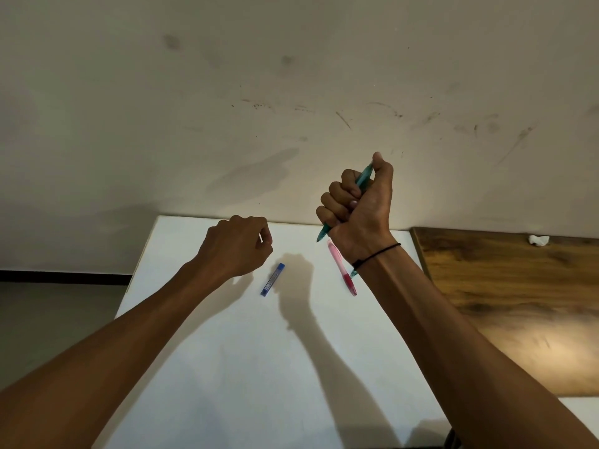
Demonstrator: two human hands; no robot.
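The left hand hovers over the white counter with its fingers curled and thumb meeting forefinger; I cannot tell whether they pinch anything. One small blue rectangular plastic lead case lies flat just beside it. The right hand, raised, has its fingers wrapped round one translucent teal plastic pen, thumb on its top end. One pink plastic pen lies on the counter below that wrist. One crumpled white scrap sits on the brown wooden tabletop.

Single head-worn view, facing forward and down at close range. The right hand stands just ahead of the lens, the white table beneath it and the wall beyond it.
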